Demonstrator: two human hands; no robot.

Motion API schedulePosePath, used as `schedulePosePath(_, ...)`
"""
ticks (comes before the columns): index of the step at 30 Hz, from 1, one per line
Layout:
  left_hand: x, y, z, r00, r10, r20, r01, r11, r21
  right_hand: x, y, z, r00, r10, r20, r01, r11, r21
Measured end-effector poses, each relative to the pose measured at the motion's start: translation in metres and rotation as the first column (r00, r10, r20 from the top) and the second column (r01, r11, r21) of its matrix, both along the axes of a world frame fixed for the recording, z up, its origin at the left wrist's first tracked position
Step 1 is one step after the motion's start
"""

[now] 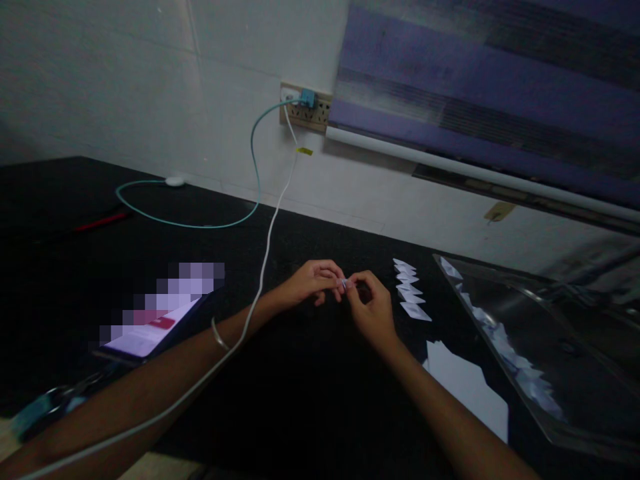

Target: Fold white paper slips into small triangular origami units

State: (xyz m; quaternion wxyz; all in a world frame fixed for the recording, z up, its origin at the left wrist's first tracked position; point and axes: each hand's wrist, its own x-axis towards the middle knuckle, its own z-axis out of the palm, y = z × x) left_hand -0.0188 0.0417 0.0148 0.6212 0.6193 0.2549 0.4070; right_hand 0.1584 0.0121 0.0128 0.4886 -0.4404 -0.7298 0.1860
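Head view took in a pale wall (125, 80) and, below it, a dark bench (310, 233). A purple striped blind (450, 80) covered the wall's upper right. Under it, at the right, lay a steel sink (595, 387), with a crowded line of folded white papers (503, 343) along its near-left edge. To the left of the left forearm lay a lit-screen device (150, 327), part of its display blurred into blocks. Loose white sheets (465, 387) lay between the right forearm and the sink. The left hand (317, 283) and the right hand (373, 307) met over the bench, each grip closed at thumb and fingertips. Just right of them, a short row of folded pieces (410, 291) lay on the bench. Smallest was the white scrap (343, 283) pinched between both hands, its shape mostly hidden by fingers.
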Motion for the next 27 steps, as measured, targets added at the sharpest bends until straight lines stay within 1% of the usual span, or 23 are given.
schedulePosePath(2,0.0012,-0.0002,-0.0005,1.0,0.008,0.004,-0.008,1.0,0.009,-0.0002,-0.0008,0.0005,0.999,0.0,0.043,-0.001,1.0,0.023)
schedulePosePath(7,0.0043,-0.0022,-0.0018,0.997,0.07,-0.024,-0.069,0.997,0.034,0.0002,-0.0023,0.0023,0.989,0.019,0.15,-0.035,0.994,0.108)
schedulePosePath(9,0.0046,-0.003,-0.0019,0.997,0.067,-0.028,-0.066,0.997,0.026,0.0004,-0.002,0.0022,0.986,0.008,0.166,-0.027,0.993,0.117)
schedulePosePath(11,0.0041,-0.0029,-0.002,0.999,0.044,-0.018,-0.044,0.999,0.011,0.0005,-0.0011,0.0014,0.989,-0.01,0.15,-0.005,0.995,0.101)
schedulePosePath(14,0.0034,-0.0021,-0.0023,1.0,0.024,0.003,-0.024,1.0,0.006,0.0008,0.0008,-0.0006,0.994,-0.027,0.103,0.022,0.999,0.043)
schedulePosePath(18,0.0036,-0.0026,-0.0013,0.999,0.041,-0.011,-0.041,0.999,0.008,0.0017,0.0026,-0.0029,0.998,-0.018,0.058,0.019,1.0,-0.011)
schedulePosePath(25,0.0036,-0.0024,-0.0002,0.995,0.078,-0.062,-0.076,0.997,0.032,0.002,0.0028,-0.0036,0.999,-0.022,0.035,0.022,1.0,-0.002)
schedulePosePath(27,0.0043,-0.0026,0.0001,0.991,0.11,-0.08,-0.106,0.993,0.043,0.002,0.0028,-0.0037,0.999,-0.028,0.036,0.028,1.0,0.004)
